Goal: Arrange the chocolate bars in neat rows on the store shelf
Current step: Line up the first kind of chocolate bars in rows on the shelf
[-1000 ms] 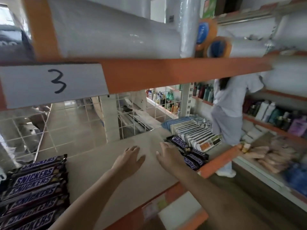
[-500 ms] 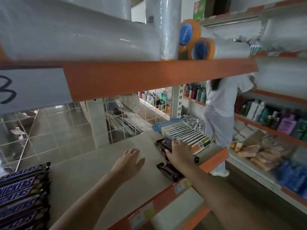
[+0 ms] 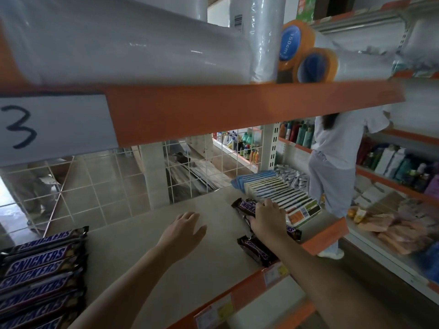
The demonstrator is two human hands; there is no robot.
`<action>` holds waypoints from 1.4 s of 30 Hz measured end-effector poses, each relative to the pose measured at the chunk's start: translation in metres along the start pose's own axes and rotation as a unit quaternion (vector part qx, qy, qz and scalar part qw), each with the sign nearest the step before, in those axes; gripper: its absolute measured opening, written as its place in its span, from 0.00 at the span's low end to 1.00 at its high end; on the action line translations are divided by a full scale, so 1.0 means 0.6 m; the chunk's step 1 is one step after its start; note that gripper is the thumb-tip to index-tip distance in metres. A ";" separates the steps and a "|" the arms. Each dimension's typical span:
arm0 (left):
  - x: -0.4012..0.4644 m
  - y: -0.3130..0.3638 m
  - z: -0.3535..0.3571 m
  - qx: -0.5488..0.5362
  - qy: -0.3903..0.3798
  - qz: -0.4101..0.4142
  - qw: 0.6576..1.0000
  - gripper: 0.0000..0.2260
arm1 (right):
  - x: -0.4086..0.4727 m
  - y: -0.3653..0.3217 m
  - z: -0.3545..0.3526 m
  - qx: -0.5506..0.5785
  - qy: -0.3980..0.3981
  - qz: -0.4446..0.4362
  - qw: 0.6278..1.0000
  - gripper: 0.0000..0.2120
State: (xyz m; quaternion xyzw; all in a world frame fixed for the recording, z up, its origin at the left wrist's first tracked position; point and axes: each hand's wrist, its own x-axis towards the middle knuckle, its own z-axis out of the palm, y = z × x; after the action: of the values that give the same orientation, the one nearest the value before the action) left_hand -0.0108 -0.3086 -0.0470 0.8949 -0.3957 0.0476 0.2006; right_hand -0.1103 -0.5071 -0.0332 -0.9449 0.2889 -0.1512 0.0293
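A neat row of brown Snickers bars (image 3: 40,269) lies at the left end of the beige shelf board (image 3: 147,262). Further right, a loose group of Snickers bars (image 3: 245,206) lies near the shelf's front edge, one bar (image 3: 256,250) a little apart toward me. My right hand (image 3: 267,218) rests on top of this loose group, fingers curled over a bar. My left hand (image 3: 183,231) hovers over the bare middle of the shelf, fingers relaxed and holding nothing.
Flat boxed packs (image 3: 280,193) stand in a row just right of the loose bars. An orange shelf beam (image 3: 237,108) with plastic rolls and tape hangs overhead. A wire grid (image 3: 95,186) backs the shelf. A person in light clothes (image 3: 337,167) stands in the aisle at right.
My right hand has moved from beside the loose bars onto them and now covers them. The left hand stays over the middle of the shelf. The view has shifted.
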 end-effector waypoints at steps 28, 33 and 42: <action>-0.143 -0.118 -0.117 0.141 0.215 -0.013 0.966 0.18 | -0.043 -0.251 0.004 0.086 0.226 -0.473 0.847 0.17; -0.176 -0.133 -0.132 0.149 0.208 -0.042 0.966 0.16 | -0.058 -0.284 0.013 0.099 0.220 -0.489 0.838 0.16; -0.200 -0.148 -0.136 0.109 0.231 -0.062 0.965 0.16 | -0.071 -0.291 0.004 0.232 0.109 -0.417 0.872 0.27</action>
State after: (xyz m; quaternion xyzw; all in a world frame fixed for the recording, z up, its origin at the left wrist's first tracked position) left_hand -0.0220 -0.1393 -0.0301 0.8991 -0.2745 0.2827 0.1907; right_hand -0.0492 -0.3383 -0.0223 -0.9211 -0.1742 -0.3140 0.1505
